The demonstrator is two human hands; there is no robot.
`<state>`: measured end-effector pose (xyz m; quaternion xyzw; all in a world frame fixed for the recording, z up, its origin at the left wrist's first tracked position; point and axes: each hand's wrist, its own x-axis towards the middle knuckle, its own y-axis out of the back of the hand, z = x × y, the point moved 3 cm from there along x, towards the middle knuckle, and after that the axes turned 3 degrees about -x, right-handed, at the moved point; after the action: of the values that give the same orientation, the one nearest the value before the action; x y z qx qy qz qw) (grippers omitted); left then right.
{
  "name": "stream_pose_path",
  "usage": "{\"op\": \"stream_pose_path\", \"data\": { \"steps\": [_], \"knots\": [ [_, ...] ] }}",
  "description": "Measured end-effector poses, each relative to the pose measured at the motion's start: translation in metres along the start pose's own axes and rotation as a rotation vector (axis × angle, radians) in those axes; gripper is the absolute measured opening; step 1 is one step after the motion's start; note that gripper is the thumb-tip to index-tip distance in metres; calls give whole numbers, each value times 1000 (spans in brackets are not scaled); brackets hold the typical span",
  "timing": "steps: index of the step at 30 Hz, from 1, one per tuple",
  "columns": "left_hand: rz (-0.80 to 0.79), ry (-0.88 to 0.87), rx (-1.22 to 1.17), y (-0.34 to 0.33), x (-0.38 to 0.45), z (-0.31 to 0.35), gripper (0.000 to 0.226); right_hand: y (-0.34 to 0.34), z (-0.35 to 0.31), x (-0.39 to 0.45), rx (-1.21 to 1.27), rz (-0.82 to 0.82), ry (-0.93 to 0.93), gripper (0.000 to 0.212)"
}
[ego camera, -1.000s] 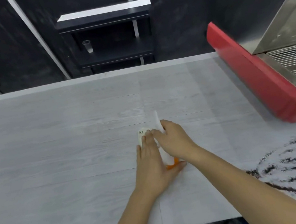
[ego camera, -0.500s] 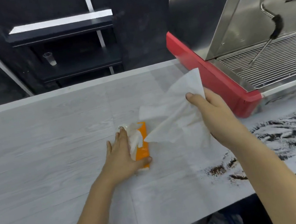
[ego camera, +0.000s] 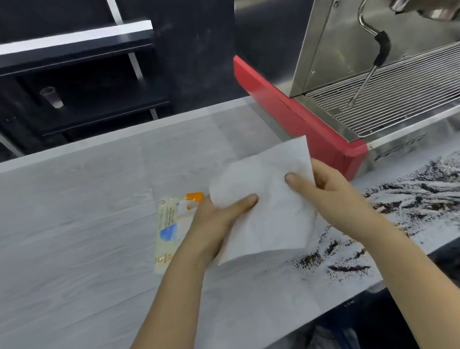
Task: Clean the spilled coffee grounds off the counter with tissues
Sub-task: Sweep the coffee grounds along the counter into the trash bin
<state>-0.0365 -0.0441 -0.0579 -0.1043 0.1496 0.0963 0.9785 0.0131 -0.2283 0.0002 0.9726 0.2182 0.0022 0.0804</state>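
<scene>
- One white tissue [ego camera: 267,198] is held spread above the counter [ego camera: 56,241], between both hands, just in front of the red corner of the coffee machine [ego camera: 304,123].
- Its left edge is pinched by the left hand [ego camera: 217,220], thumb on top and the other fingers hidden beneath the sheet.
- Its right edge is pinched by the right hand [ego camera: 331,199], thumb pressed onto the upper face and the fingers curled behind.
- The sheet is seen mostly flat, slightly creased, with its far right corner raised toward the machine.
- Coffee grounds [ego camera: 418,193] are scattered in dark streaks over the right part of the counter, from below the tissue's lower right corner out to the right edge of the view; the tissue is not seen touching them.
- A tissue packet [ego camera: 169,232], pale with an orange end and a blue mark, is laid flat on the counter just left of the left hand, partly covered by the wrist.
- The machine is set on the counter at the right, with a metal grille tray [ego camera: 404,87] and a steam wand [ego camera: 373,53] hanging over it.
- A dark shelf unit [ego camera: 74,48] is seen behind the counter, with a small clear cup [ego camera: 50,97] stood on its lower shelf.
</scene>
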Motion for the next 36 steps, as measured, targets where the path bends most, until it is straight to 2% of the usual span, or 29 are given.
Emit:
{"op": "stream_pose_path", "data": {
  "steps": [2,5,6,9,11,14,16,17,20,22,25,28,32,36],
  "knots": [
    [70,-59,-4,6,7,-11,21,7,17,6,-124,32,58,18],
    [198,-199,164,13,26,-26,10,10,51,21,-335,58,130,10],
    [166,-255,211,12,30,-30,8,9,62,25,-409,60,157,14],
    [79,-454,495,16,41,-44,28,4,87,32,-607,36,246,31],
    [27,-537,713,22,46,-50,33,3,102,36,-706,-12,281,37],
    [-38,-628,996,31,51,-59,31,4,115,36,-847,-127,302,29],
    [-99,-620,1134,32,48,-61,33,6,112,30,-887,-201,345,17],
    [-123,-588,1167,33,43,-60,34,7,110,27,-895,-234,360,22],
    [-163,-556,1206,35,26,-56,46,9,105,19,-919,-246,366,49],
    [-166,-554,1261,36,21,-55,55,8,109,19,-943,-218,361,55],
    [-156,-520,1298,38,23,-55,63,2,118,25,-956,-209,432,33],
    [-180,-555,1262,39,27,-57,55,3,121,28,-915,-205,452,11],
    [-233,-621,1059,43,33,-59,25,5,121,30,-909,-253,498,24],
    [-217,-573,950,39,42,-56,31,5,119,38,-937,-345,563,25]
  ]
}}
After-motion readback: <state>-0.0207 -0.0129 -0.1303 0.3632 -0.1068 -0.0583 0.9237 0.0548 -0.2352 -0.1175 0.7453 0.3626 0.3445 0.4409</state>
